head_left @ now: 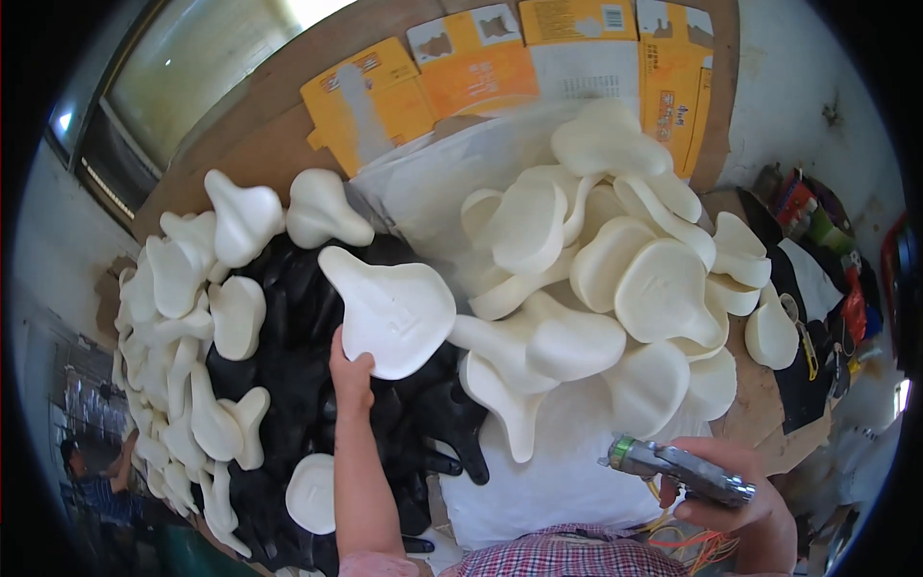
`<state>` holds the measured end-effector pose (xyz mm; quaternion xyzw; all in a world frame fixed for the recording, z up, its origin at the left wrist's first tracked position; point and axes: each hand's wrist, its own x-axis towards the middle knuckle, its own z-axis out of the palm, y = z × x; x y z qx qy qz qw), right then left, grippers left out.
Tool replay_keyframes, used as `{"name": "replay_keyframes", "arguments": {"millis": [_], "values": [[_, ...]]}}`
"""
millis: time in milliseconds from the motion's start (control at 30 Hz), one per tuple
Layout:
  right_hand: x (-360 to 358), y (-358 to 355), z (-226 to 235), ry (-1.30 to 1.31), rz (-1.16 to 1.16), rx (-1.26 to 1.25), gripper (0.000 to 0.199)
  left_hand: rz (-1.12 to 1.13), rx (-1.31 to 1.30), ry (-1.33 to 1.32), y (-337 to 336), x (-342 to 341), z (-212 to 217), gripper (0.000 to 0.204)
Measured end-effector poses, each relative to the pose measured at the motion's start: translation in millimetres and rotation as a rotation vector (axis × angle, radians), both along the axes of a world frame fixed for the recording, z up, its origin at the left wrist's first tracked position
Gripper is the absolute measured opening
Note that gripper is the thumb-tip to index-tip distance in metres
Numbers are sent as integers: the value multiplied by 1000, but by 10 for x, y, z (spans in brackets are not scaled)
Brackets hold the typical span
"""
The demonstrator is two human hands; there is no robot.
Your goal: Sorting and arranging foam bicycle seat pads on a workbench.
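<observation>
My left hand (pixel 352 377) grips the rim of a cream foam bicycle saddle pad (pixel 399 313), its narrow nose pointing up to the left and its hollowed underside showing. Below that pad lies a heap of black saddle-shaped pieces (pixel 298 404). At the lower right my right hand (pixel 740 486) is closed around a silver spray gun (pixel 683 471) with a green ring near its tip, which points left. Whether a finger presses its trigger cannot be made out. A large pile of foam saddle pads (pixel 673 288) stands just beyond the gun.
More foam pads (pixel 178 279) crowd the left side. White sheeting (pixel 538 481) lies under the right-hand pile. Flattened yellow cartons (pixel 476 67) line the back. Scissors (pixel 810 356) rest on black cloth at right; orange cords (pixel 707 548) hang near my body. Another person (pixel 101 481) is at far left.
</observation>
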<state>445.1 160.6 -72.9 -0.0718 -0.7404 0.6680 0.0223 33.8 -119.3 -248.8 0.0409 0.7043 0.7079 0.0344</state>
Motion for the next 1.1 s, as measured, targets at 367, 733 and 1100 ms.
{"name": "replay_keyframes", "arguments": {"millis": [367, 733, 1100], "values": [[93, -71, 98, 291, -281, -143, 68, 75, 672, -100, -366, -160, 427, 52], [137, 214, -229, 167, -295, -136, 64, -352, -14, -734, 2140, -443, -470, 48], [197, 98, 11, 164, -229, 0, 66, -417, 79, -706, 2785, 29, -209, 45]]}}
